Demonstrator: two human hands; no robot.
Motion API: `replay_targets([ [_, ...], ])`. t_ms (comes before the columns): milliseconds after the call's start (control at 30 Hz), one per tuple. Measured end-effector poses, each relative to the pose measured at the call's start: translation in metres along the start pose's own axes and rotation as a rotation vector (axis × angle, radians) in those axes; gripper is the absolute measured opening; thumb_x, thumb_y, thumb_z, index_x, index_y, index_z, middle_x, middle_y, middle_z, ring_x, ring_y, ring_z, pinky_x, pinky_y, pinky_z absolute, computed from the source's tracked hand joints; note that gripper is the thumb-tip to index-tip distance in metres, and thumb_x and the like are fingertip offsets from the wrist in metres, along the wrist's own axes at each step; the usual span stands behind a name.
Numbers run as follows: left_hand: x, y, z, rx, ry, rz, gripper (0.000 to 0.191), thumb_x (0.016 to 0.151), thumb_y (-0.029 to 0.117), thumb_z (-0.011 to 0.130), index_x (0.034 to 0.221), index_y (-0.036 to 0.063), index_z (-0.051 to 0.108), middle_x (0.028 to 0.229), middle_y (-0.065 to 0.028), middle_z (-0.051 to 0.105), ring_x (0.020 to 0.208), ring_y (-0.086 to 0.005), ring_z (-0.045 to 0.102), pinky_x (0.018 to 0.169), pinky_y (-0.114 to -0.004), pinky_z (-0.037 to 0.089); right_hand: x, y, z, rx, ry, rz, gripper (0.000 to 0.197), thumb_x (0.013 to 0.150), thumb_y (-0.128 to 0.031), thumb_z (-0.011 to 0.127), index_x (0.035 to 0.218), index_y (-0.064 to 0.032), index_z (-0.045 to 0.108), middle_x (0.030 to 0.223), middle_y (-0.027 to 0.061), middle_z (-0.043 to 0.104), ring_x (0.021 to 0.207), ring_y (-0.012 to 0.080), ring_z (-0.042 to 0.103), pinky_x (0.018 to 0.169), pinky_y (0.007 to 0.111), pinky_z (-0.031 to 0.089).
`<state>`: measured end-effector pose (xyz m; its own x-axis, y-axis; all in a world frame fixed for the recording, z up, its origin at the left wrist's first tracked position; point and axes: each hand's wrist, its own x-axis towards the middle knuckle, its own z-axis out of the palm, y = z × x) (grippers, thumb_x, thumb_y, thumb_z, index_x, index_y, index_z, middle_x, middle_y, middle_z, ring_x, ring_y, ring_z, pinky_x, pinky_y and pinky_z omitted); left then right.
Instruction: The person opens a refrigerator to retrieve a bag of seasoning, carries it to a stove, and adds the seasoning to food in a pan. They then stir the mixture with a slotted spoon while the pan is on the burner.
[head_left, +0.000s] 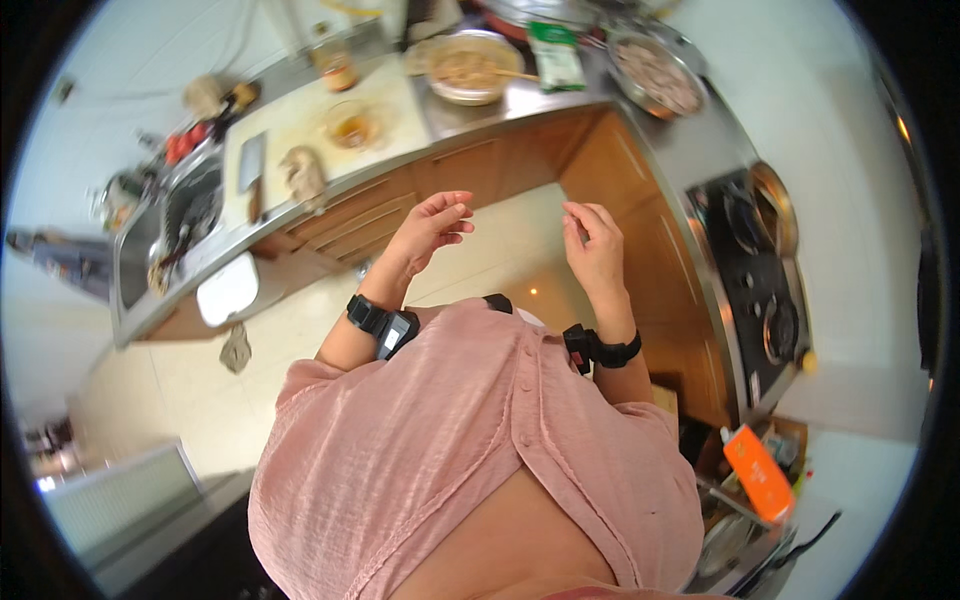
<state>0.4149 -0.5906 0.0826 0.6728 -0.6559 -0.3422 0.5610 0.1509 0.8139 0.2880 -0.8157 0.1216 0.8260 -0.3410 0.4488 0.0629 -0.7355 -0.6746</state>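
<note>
Both my hands hover over the floor in front of the counter, holding nothing. My left hand (437, 227) has its fingers slightly apart and curled. Opposite it, my right hand (595, 241) bends its fingers toward the thumb. Beyond them, on the counter, a white cutting board (281, 120) bears a cleaver (252, 169), a crumpled cloth (304, 174) and a glass bowl (352, 129) with amber liquid. To the board's right stands a metal bowl (472, 67) of light brown food with a wooden stick or handle across it. A green and white packet (556, 56) lies beside that bowl.
A metal basin (654, 75) of pale meat stands at the counter corner. Along the right runs a black gas stove (757, 285) with a pan (772, 210). A sink (191, 202) is at left, above a white bin (229, 289). An orange pouch (759, 474) is low right.
</note>
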Motion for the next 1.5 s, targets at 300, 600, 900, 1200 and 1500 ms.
replay_targets([
  [300,-0.076,0.023,-0.169,-0.016,0.374,0.069,0.027,0.089,0.018,0.057,0.114,0.0106,0.056,0.09,0.0016,0.06,0.079,-0.0089,0.059,0.069,-0.023,0.046,0.034,-0.08,0.18,0.189,-0.288,-0.128,0.016,0.079,-0.006,0.06,0.094,-0.0029,0.064,0.087,0.0114,0.061,0.072,0.024,0.06,0.064,0.031,0.049],
  [600,-0.033,0.024,-0.284,0.137,0.673,0.141,0.037,0.087,0.017,0.058,0.123,0.0079,0.05,0.09,-0.0004,0.059,0.075,-0.0098,0.058,0.062,-0.021,0.045,0.082,-0.087,0.323,0.195,-0.724,-0.128,0.027,0.079,-0.016,0.061,0.102,-0.0023,0.061,0.088,0.0141,0.061,0.08,0.0302,0.06,0.071,0.036,0.049],
  [900,0.015,0.053,-0.322,0.846,0.886,0.151,0.054,0.077,0.021,0.065,0.127,0.0091,0.048,0.113,-0.0193,0.054,0.09,-0.0225,0.06,0.073,-0.031,0.049,0.128,-0.11,0.4,0.069,-0.954,-0.27,0.039,0.08,-0.024,0.059,0.11,-0.0013,0.049,0.108,0.0231,0.049,0.096,0.0381,0.055,0.082,0.042,0.046],
  [1200,0.073,0.06,-0.347,1.418,0.808,0.148,0.066,0.064,0.022,0.073,0.125,0.0193,0.049,0.129,-0.0247,0.037,0.113,-0.0428,0.039,0.094,-0.043,0.04,0.176,-0.045,0.376,-0.103,-0.707,0.325,0.036,0.08,-0.031,0.062,0.102,-0.0026,0.055,0.083,0.0201,0.063,0.072,0.0291,0.064,0.066,0.038,0.051],
  [1500,0.089,0.091,-0.391,1.435,0.543,0.273,0.043,0.062,0.015,0.072,0.104,0.0121,0.062,0.108,-0.0194,0.053,0.094,-0.0364,0.055,0.083,-0.04,0.047,0.163,-0.028,0.464,0.422,-0.561,0.8,0.027,0.088,-0.025,0.054,0.095,0.001,0.058,0.072,0.0095,0.06,0.059,0.0136,0.062,0.05,0.027,0.051],
])
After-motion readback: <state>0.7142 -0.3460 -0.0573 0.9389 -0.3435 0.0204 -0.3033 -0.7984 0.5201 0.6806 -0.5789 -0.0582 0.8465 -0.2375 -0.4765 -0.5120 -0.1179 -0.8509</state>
